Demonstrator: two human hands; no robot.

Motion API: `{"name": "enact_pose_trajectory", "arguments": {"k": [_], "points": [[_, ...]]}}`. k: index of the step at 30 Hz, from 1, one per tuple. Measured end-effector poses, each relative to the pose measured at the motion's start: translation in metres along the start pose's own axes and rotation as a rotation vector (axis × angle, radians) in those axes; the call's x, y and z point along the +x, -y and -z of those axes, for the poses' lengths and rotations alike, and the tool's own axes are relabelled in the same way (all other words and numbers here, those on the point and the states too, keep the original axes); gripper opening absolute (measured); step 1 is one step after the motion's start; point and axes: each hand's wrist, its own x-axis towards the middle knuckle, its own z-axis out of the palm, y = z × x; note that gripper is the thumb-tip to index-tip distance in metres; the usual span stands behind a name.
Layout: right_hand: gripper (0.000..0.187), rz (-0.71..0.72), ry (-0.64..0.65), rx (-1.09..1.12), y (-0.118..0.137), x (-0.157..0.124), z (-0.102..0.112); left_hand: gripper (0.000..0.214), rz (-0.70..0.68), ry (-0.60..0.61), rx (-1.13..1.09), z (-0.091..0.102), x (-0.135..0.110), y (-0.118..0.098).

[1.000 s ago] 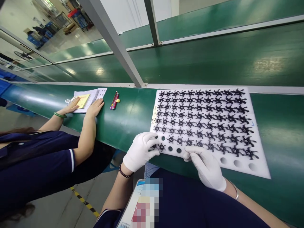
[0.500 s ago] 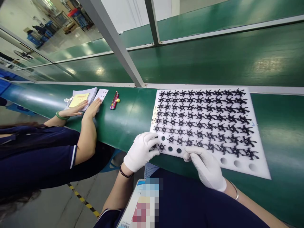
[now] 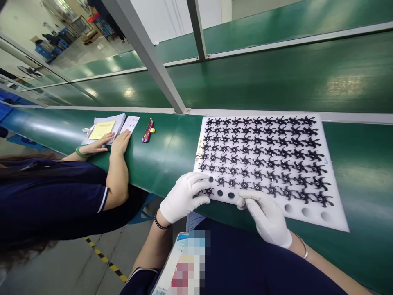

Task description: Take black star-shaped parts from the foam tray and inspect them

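Note:
Rows of small black fan impellers with curved blades sit on a white foam board. My left hand, in a white glove, is at the board's front left corner. Its thumb and fingers are apart around a black impeller, which they partly cover; contact with it is unclear. My right hand, also gloved, is at the front edge with thumb and fingertips pressed together. Whatever may be between those fingertips is hidden. Bare holes show between my hands, and more lie right of my right hand.
A co-worker's hands rest on papers to the left, beside a yellow sheet. A pink and yellow item lies on the green bench. A grey metal post rises behind the bench.
My left hand's fingertips have moved slightly right over the front left impeller. My right hand has stayed in place. The co-worker's arm and hands have shifted a little, and a person appears in the background.

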Motion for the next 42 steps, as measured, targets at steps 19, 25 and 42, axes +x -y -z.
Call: {"name": "enact_pose_trajectory", "arguments": {"k": [19,25,42], "points": [[0.026,-0.019,-0.006,-0.004,0.001,0.001,0.001,0.018,0.363,0.167,0.257,-0.021,0.038,-0.031],[0.026,0.005,-0.013,-0.028,0.002,0.003,0.001,0.012,0.336,0.228,0.266,-0.021,0.041,-0.031],[0.028,-0.032,-0.002,-0.001,-0.002,0.0,0.0,0.027,0.413,0.175,0.331,-0.027,0.035,-0.039]]}}
